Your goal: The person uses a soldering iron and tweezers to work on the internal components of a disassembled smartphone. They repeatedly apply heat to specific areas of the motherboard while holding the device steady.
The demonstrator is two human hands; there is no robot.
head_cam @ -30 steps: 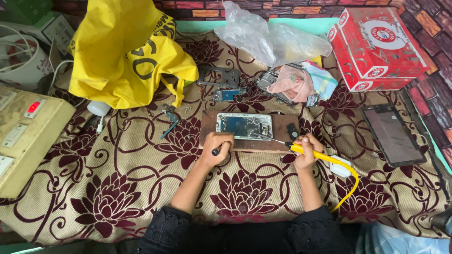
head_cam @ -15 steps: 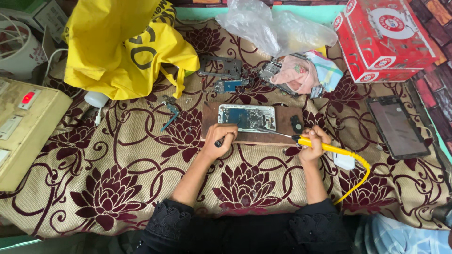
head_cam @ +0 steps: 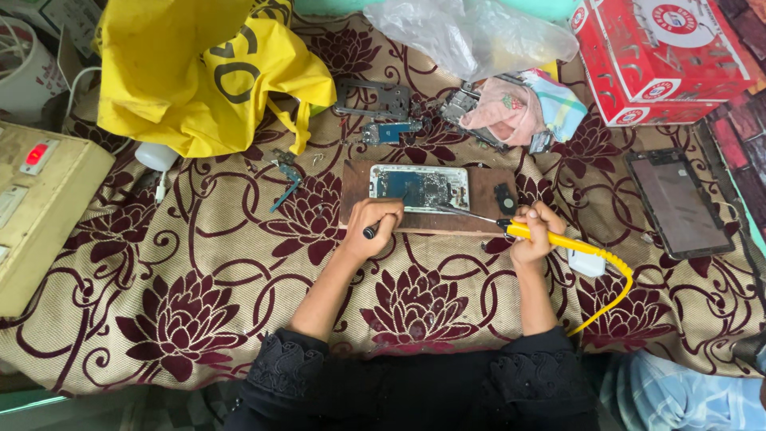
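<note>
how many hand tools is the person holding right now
2. A dark-handled thin tool sits in the left hand at the wooden board's front edge; a yellow-handled soldering iron sits in the right hand, tip toward the opened phone.

Bright, even light – soft shadows, sharp centre, slight edge distortion, no glare.

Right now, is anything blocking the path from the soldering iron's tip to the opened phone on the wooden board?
Nothing visible does. The right hand holds the yellow soldering iron, its tip reaching the opened phone on the wooden board. The left hand rests at the phone's near edge, beside the path.
</note>
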